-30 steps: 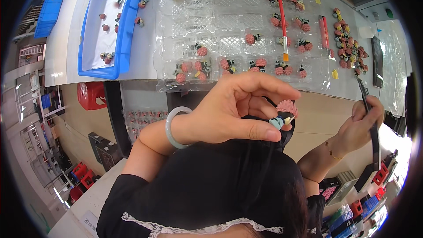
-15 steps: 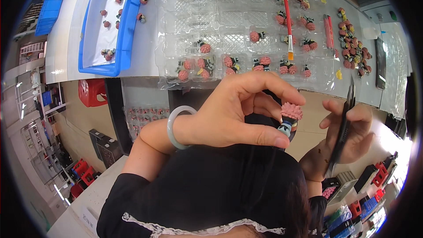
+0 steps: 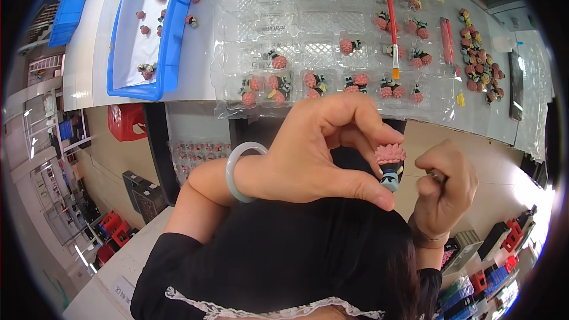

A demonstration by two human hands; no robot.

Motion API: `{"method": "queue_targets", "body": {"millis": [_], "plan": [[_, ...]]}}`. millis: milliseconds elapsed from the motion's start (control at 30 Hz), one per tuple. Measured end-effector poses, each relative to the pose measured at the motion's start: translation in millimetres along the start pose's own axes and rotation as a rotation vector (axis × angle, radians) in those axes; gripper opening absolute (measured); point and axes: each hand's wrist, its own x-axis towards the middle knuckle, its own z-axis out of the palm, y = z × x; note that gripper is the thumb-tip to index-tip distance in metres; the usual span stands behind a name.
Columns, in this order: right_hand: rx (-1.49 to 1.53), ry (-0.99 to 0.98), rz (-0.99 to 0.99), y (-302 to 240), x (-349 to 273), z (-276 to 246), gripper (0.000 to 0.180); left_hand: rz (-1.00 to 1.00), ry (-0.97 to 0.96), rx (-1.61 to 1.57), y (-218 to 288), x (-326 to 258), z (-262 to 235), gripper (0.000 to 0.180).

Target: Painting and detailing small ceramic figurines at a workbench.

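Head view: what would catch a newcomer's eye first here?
The left hand, a pale bangle on its wrist, pinches a small pink-topped figurine at centre frame. The right hand is closed round a thin tool just right of it. Above, a clear plastic tray holds rows of similar pink figurines, with a blue bin at upper left.

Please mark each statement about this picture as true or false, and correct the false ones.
1. The left hand pinches a small figure with pink hair. True.
2. A pale green bangle is on the left wrist. True.
3. The blue tray lies on the floor. False: it lies on the white table.
4. The red-handled brush is in the right hand. False: it lies on the clear plastic trays.
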Motion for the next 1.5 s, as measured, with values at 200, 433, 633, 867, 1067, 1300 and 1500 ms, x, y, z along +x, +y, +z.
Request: {"method": "queue_targets", "body": {"millis": [200, 433, 633, 867, 1067, 1300, 1500], "plan": [[-0.113, -0.113, -0.030, -4.9, 5.8, 0.7, 0.032, 0.130, 0.030, 0.132, 0.2, 0.3, 3.1, 0.050], [-0.134, -0.132, -0.038, -5.5, 6.5, -0.2, 0.032, 0.144, 0.019, 0.166, 2.4, 0.8, 2.6, 0.050], [-0.170, -0.123, -0.063, -6.5, 6.2, -1.1, 0.032, 0.132, 0.025, 0.170, 2.6, 0.4, 3.1, 0.049], [-0.204, -0.111, -0.089, -6.7, 6.0, -1.3, 0.031, 0.133, 0.025, 0.191, 3.3, 0.0, 2.6, 0.049], [-0.214, -0.095, -0.103, -7.1, 6.2, -0.6, 0.031, 0.134, 0.032, 0.229, 5.1, -0.3, 2.4, 0.050], [-0.229, -0.116, -0.141, -5.9, 7.4, -1.9, 0.031, 0.123, 0.030, 0.200, 3.9, -0.8, 2.4, 0.050], [-0.219, -0.126, -0.158, -5.2, 7.7, -1.3, 0.031, 0.107, 0.032, 0.181, 3.8, -0.7, 2.0, 0.050]]}}
